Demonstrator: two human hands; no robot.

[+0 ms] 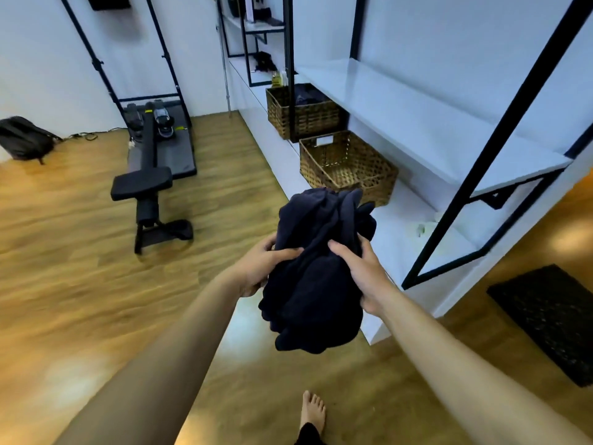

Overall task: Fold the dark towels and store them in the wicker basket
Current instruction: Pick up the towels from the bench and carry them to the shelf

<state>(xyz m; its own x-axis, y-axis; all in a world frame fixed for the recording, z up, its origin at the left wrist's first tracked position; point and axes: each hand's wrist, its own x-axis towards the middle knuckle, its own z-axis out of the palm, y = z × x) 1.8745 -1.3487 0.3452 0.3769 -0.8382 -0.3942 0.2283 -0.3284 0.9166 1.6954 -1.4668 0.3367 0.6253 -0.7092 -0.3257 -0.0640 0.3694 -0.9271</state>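
The dark navy terry towels, a soft crumpled bundle, sit in the air between our two hands at about waist height, above the wood-grain floor. Our left hand grips the bundle's left flank with fingers curled into the cloth, and our right hand clamps the right flank the same way, thumb on top. The bundle's long axis runs away from us, up toward the shelves, with loose folds drooping at the near end.

The empty woven wicker basket lies straight ahead and a little to the right, just beyond the bundle's far end, on the low white shelf. Our right hand is the nearer one to it. A second wicker basket farther back already holds dark cloth.

We judge the towels are not yet folded: the fabric is limp and wrinkled, with no flat edges. The basket is rigid, open-topped and rectangular, with an open weave, so a squared stack should drop in easily.
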